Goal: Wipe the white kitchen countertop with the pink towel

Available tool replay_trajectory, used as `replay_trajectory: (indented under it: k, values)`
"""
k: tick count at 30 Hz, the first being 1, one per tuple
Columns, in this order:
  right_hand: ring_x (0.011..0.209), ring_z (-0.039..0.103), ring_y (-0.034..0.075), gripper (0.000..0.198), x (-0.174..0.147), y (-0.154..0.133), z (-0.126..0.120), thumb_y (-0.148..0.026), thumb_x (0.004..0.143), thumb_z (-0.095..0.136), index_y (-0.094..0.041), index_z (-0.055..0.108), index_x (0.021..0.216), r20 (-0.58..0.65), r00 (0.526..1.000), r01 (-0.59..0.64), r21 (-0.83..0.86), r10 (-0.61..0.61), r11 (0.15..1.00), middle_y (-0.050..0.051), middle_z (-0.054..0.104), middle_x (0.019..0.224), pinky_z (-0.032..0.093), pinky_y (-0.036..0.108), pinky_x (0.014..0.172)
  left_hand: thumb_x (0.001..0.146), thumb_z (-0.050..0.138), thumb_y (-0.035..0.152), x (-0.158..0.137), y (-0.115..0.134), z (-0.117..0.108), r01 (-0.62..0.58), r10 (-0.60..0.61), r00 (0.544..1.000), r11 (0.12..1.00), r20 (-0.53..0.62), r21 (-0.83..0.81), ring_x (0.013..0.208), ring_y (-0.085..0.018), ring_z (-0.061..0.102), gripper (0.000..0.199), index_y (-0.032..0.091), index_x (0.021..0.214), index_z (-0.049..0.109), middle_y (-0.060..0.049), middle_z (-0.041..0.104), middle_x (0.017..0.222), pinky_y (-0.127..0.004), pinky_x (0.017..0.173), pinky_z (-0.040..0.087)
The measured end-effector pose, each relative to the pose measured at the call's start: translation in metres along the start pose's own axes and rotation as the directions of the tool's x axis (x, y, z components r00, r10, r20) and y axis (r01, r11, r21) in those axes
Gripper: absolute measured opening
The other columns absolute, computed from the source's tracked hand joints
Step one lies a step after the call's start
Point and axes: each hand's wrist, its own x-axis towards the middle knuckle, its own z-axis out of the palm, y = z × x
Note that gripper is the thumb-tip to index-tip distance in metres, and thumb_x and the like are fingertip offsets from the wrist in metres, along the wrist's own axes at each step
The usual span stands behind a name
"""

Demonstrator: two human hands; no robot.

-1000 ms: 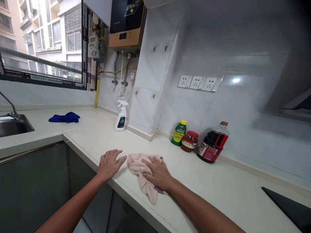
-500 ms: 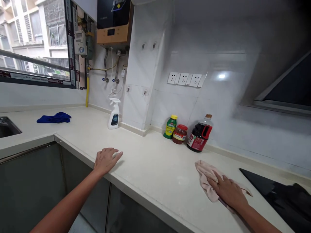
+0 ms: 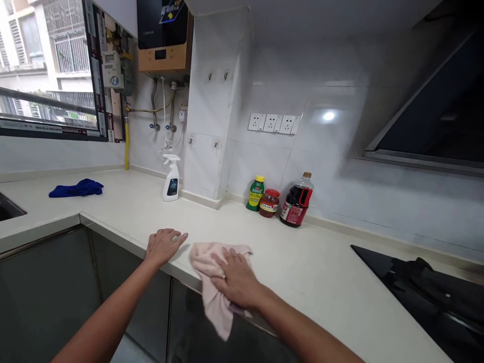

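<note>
A pale pink cloth [image 3: 212, 262] lies bunched on the light countertop, one end hanging over the front edge. My right hand [image 3: 238, 278] presses on top of it, fingers bent over the fabric and holding it to the surface; what the palm covers is hidden. To the left, my left hand [image 3: 163, 247] rests on the counter's front edge with its fingers loosely spread and nothing in it. A small gap separates it from the cloth.
Behind the hands stand a white spray bottle [image 3: 171, 179], a green bottle with yellow cap [image 3: 255, 193], a red-lidded jar [image 3: 269, 203] and a large dark sauce bottle [image 3: 297, 200]. A blue cloth [image 3: 77, 188] lies near the sink [image 3: 9, 207]. The black cooktop [image 3: 412, 287] is at right.
My right hand has swept the pink cloth leftward across the counter, from near the cooktop to beside my left hand. The left hand stays at the edge. The view has turned slightly right.
</note>
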Motion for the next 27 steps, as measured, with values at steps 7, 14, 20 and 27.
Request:
replay_trajectory:
  k: [7, 14, 20, 27]
  values:
    - [0.136, 0.038, 0.044, 0.076, -0.016, -0.053, 0.011, -0.021, 0.094, 0.071, -0.025, 0.032, 0.159, -0.192, 0.974, 0.089, -0.143, -0.116, 0.986, 0.021, 0.037, 0.152, 0.039, 0.06, 0.109, 0.096, 0.038, 0.061, 0.003, 0.001, -0.002, -0.001, 0.001, 1.0, 0.999, 0.006, 0.033, 0.131, -0.033, 0.053, 0.051, 0.03, 0.112, 0.076, -0.006, 0.067, 0.136, -0.051, 0.109, 0.037]
    - [0.114, 0.054, 0.038, 0.057, -0.057, -0.039, 0.018, -0.011, 0.102, 0.052, -0.035, 0.044, 0.153, -0.238, 0.971, -0.025, -0.184, -0.02, 0.983, 0.018, 0.051, 0.137, 0.052, 0.055, 0.091, 0.097, 0.034, 0.063, 0.005, 0.0, -0.002, 0.004, -0.007, 0.999, 0.998, 0.036, 0.068, 0.133, -0.034, 0.051, 0.054, 0.032, 0.119, 0.073, -0.005, 0.065, 0.141, -0.052, 0.109, 0.037]
    - [0.113, 0.051, 0.038, 0.063, -0.17, 0.04, 0.041, -0.005, 0.094, 0.053, -0.038, 0.051, 0.148, -0.437, 0.898, -0.109, -0.321, -0.045, 0.941, 0.016, 0.052, 0.132, 0.047, 0.055, 0.092, 0.097, 0.034, 0.063, 0.006, 0.001, -0.003, 0.005, -0.009, 0.998, 0.997, 0.059, 0.074, 0.135, -0.033, 0.05, 0.055, 0.032, 0.121, 0.072, -0.006, 0.063, 0.142, -0.051, 0.111, 0.035]
    - [0.114, 0.057, 0.037, 0.081, -0.317, 0.171, 0.07, -0.018, 0.09, 0.047, -0.052, 0.02, 0.159, -0.528, 0.849, -0.171, -0.314, -0.022, 0.934, 0.011, 0.057, 0.13, 0.046, 0.055, 0.088, 0.097, 0.037, 0.062, 0.004, -0.001, 0.001, -0.026, 0.024, 0.999, 0.998, 0.021, 0.064, 0.131, -0.031, 0.052, 0.05, 0.032, 0.116, 0.073, -0.006, 0.065, 0.139, -0.049, 0.109, 0.035]
